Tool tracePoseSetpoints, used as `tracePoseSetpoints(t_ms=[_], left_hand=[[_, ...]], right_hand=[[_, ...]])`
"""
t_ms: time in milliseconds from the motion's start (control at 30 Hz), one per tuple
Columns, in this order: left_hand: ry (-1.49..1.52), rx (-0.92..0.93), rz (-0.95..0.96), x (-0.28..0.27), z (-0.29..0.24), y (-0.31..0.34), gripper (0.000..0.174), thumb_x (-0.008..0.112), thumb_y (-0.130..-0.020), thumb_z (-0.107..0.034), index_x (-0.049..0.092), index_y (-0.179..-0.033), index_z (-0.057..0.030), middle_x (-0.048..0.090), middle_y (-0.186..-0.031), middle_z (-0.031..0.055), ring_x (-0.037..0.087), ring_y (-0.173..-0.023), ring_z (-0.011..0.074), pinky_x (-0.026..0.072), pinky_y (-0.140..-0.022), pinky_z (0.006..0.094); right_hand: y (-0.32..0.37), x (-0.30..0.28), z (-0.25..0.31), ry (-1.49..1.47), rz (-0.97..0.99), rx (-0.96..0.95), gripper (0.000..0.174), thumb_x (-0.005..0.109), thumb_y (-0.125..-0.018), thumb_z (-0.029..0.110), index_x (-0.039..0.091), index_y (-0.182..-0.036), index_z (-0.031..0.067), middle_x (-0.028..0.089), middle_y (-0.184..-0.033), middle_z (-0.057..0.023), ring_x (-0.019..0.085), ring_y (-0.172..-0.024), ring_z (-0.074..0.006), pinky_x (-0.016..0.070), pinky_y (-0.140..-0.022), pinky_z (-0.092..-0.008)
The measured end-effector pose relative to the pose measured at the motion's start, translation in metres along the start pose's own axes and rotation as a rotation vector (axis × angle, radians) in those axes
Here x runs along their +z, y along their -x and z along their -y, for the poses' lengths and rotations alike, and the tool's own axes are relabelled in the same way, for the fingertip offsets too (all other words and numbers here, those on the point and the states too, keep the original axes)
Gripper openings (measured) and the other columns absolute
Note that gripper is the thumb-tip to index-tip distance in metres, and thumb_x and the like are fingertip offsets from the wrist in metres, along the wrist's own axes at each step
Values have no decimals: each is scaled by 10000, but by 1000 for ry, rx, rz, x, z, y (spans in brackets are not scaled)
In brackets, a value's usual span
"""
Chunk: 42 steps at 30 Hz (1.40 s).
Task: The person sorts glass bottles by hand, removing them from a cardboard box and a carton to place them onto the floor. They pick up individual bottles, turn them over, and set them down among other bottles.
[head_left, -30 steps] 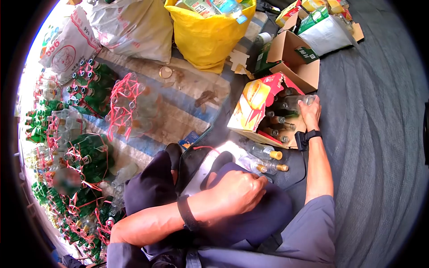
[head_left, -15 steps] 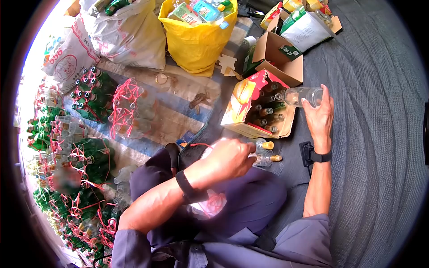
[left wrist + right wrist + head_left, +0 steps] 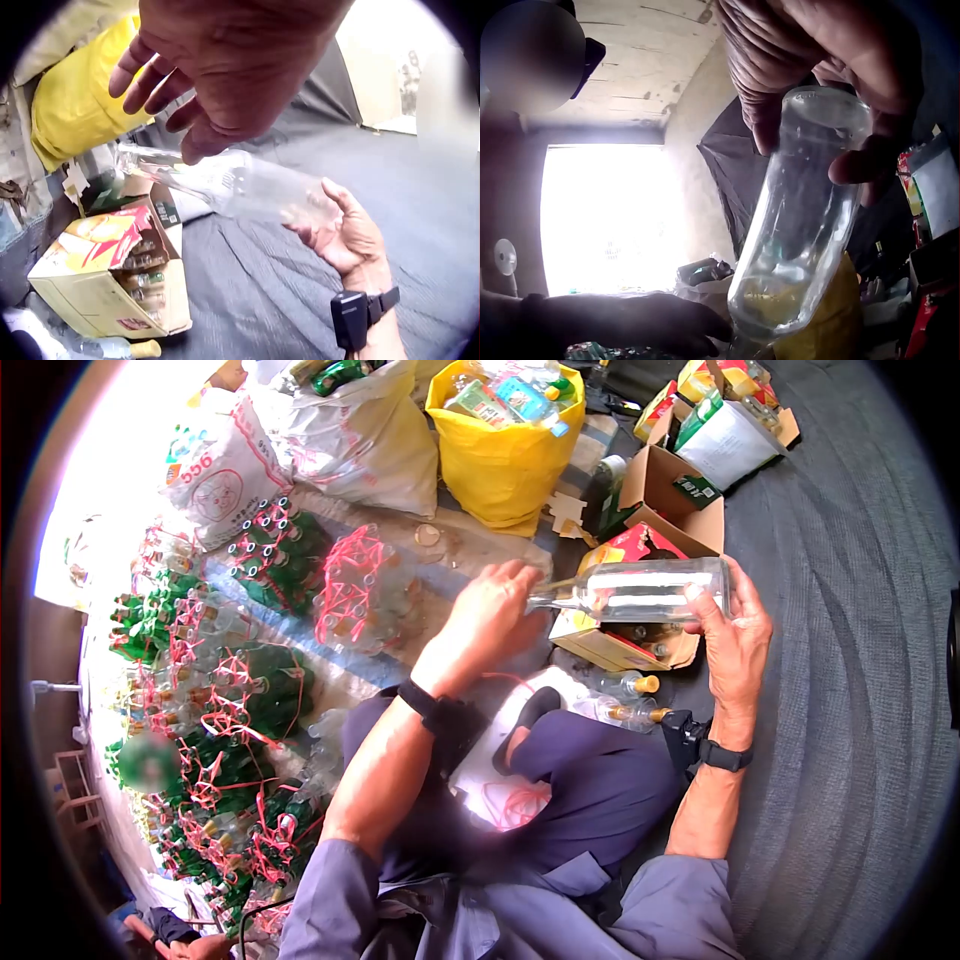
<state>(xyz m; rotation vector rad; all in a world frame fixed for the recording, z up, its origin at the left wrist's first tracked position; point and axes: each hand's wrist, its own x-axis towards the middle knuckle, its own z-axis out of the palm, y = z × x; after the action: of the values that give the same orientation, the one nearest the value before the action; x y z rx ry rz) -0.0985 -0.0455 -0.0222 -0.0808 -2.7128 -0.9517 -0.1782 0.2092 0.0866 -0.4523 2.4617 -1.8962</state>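
Observation:
A clear glass bottle [image 3: 660, 585] lies nearly level in the air over a carton, its neck toward the left. My right hand [image 3: 740, 640] grips it near the base, thumb on one side and fingers on the other. The left hand [image 3: 485, 625] is beside the neck; in the left wrist view its fingers [image 3: 154, 82] hang loosely spread above the bottle neck [image 3: 139, 159]. Below, the red and yellow carton [image 3: 79, 281] holds several upright bottles [image 3: 142, 279], partly covered by its torn edge. The bottle's body [image 3: 799, 217] looks see-through in the right wrist view.
Yellow-capped bottles [image 3: 635, 685] lie before the carton. Behind it are an open brown box [image 3: 680, 500] and a yellow sack [image 3: 505, 465] of plastic bottles. Bundles of green bottles [image 3: 275, 690] tied with pink string line the left. Dark sheeting [image 3: 840, 660] covers the right.
The right hand has drawn the bottle out of the carton and raised it toward the left. My left hand has moved from near the lap up to the bottle's neck.

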Motion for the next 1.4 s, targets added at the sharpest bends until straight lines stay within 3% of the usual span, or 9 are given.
tracePoseSetpoints(t_ms=[233, 367, 567, 700, 833, 1000, 1100, 1233, 1400], left_hand=[[198, -273, 190, -46, 11, 14, 376, 758, -844, -240, 696, -1135, -11, 724, -969, 218, 705, -915, 370, 545, -848, 422], [153, -209, 151, -47, 26, 18, 372, 766, -841, -237, 701, -1133, -16, 724, -960, 206, 706, -894, 320, 539, -828, 388], [591, -300, -9, -53, 50, 16, 378, 809, -846, -163, 677, -1138, 38, 702, -901, 34, 620, -834, 107, 503, -776, 277], [797, -373, -40, -65, 30, 18, 299, 805, -872, -161, 677, -1086, 3, 671, -856, -22, 565, -780, 40, 453, -714, 228], [765, -339, -214, -61, 15, 22, 260, 802, -882, -142, 684, -1066, -3, 649, -827, -40, 553, -758, 32, 434, -679, 210], [581, -344, -251, -71, 1, 30, 260, 818, -868, -171, 699, -1030, -7, 627, -771, -57, 531, -685, 26, 416, -599, 218], [201, -221, -270, -92, -20, 36, 305, 831, -805, -210, 719, -996, 1, 619, -683, 30, 555, -585, 83, 435, -551, 271], [-47, -144, -210, -112, -5, 50, 322, 808, -804, -246, 724, -999, -4, 669, -752, 172, 674, -633, 239, 516, -614, 358], [-213, -259, -158, -140, 28, 100, 325, 798, -817, -269, 725, -1008, -17, 680, -775, 165, 675, -664, 256, 519, -642, 374]], right_hand=[[4, 9, -22, -205, -35, 209, 470, 739, -939, 302, 632, -1296, 15, 712, -1068, -45, 706, -861, -134, 521, -607, -206], [6, 17, -33, -294, -46, 220, 453, 738, -941, 310, 640, -1282, 29, 700, -1065, -35, 714, -843, -147, 512, -587, -210], [-5, 29, -71, -518, -70, 500, 365, 737, -938, 365, 673, -1169, 90, 671, -1026, 4, 716, -837, -150, 425, -514, -201], [-5, 32, -84, -521, 57, 648, 397, 719, -925, 475, 662, -1115, 130, 661, -1016, 10, 730, -755, -182, 327, -437, -185], [-1, 43, -105, -611, 150, 803, 488, 707, -929, 506, 564, -1238, 157, 648, -1061, -8, 741, -735, -253, 317, -401, -188], [-2, 56, -141, -579, 326, 883, 491, 715, -935, 489, 569, -1218, 116, 641, -1051, -47, 735, -723, -230, 347, -404, -188], [2, 69, -135, -235, 443, 653, 443, 734, -948, 382, 620, -1106, -16, 648, -966, -77, 723, -714, -163, 407, -430, -191], [6, 79, -117, -35, 609, 522, 459, 714, -954, 364, 629, -1200, -15, 657, -963, -67, 672, -658, -108, 424, -478, -179], [15, 85, -108, 128, 732, 439, 375, 660, -976, 333, 683, -1136, -5, 675, -895, -29, 656, -630, -82, 407, -475, -196]])
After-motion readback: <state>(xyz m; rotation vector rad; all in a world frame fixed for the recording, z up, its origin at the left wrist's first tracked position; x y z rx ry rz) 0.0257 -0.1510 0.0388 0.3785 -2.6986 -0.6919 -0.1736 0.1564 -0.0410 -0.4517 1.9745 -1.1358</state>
